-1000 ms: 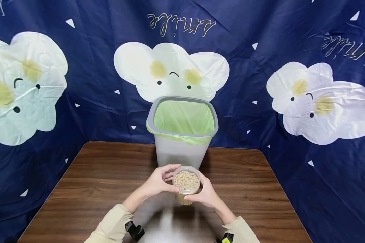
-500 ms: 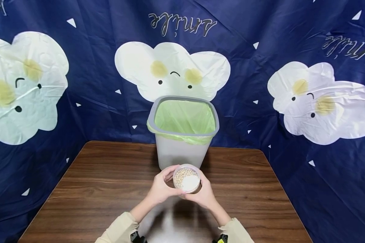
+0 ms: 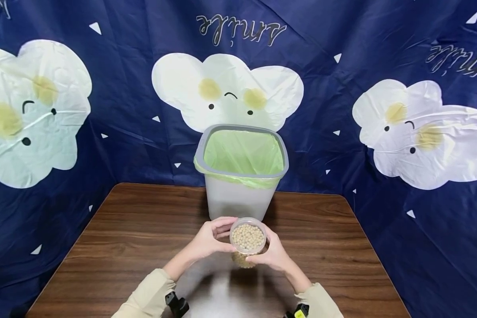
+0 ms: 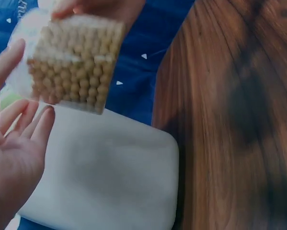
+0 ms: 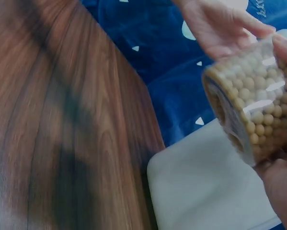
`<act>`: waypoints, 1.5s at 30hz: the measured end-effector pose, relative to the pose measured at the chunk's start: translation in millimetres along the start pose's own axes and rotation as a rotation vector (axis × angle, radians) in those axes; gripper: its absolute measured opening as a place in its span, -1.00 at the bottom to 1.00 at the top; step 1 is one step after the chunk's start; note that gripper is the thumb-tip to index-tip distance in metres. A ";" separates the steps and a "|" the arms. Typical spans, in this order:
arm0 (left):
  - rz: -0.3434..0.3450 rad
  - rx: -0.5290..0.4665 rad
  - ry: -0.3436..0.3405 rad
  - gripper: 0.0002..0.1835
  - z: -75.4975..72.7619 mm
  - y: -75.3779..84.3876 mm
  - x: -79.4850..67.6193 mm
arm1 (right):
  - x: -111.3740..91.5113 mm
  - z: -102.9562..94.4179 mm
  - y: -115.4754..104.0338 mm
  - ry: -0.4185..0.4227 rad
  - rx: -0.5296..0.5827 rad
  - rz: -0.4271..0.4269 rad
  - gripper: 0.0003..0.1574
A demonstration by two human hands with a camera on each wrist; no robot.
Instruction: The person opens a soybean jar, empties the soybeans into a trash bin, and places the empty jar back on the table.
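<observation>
A clear round jar (image 3: 247, 236) full of small pale beans is held up in front of the bin, over the table. In the head view its round top faces the camera, and a strip of its side shows below. My right hand (image 3: 275, 255) grips the jar's body from the right. My left hand (image 3: 208, 240) holds the top end from the left, thumb on the near side and fingers on the far side. The left wrist view shows the left fingertips (image 4: 48, 112) by the pale, blurred top end. Whether a lid is on cannot be made out.
A grey bin (image 3: 238, 198) with a light green liner (image 3: 242, 152) stands at the back of the brown wooden table (image 3: 151, 229). Dark blue cloth (image 3: 322, 97) printed with white clouds hangs behind and on both sides.
Half a second ago the jar stood straighter towards the camera, with white glare on its top. It has tilted back to about its pose of one second ago, and both hands have turned with it.
</observation>
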State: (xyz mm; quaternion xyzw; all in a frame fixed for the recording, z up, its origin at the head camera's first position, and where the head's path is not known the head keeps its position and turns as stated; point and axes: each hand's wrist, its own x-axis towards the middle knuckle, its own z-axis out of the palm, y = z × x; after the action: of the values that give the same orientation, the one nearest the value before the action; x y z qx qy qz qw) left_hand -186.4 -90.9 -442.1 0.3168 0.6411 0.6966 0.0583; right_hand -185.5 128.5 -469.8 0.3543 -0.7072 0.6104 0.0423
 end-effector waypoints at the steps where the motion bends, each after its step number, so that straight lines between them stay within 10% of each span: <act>1: -0.021 -0.012 -0.030 -0.22 -1.5 0.2 0.3 | 0.7 -0.7 -0.9 -0.039 0.024 0.001 0.05; 8: -0.082 0.023 -0.109 -0.10 -4.1 1.1 2.5 | 7.6 0.4 -6.4 -0.120 0.002 0.035 0.05; 29: -0.019 0.445 0.494 -0.14 24.0 16.8 15.5 | 41.9 26.6 -8.6 0.242 -0.211 0.120 0.03; 45: -0.183 0.135 0.068 -0.24 -34.5 -4.7 27.3 | 49.9 2.4 -9.5 -0.061 -0.019 0.148 -0.04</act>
State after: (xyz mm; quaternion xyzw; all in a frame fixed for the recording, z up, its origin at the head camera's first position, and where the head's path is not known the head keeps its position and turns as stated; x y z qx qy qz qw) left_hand -227.4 -106.3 -435.7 0.2363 0.7145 0.6538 0.0783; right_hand -216.5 103.8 -437.9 0.3192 -0.7383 0.5938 -0.0212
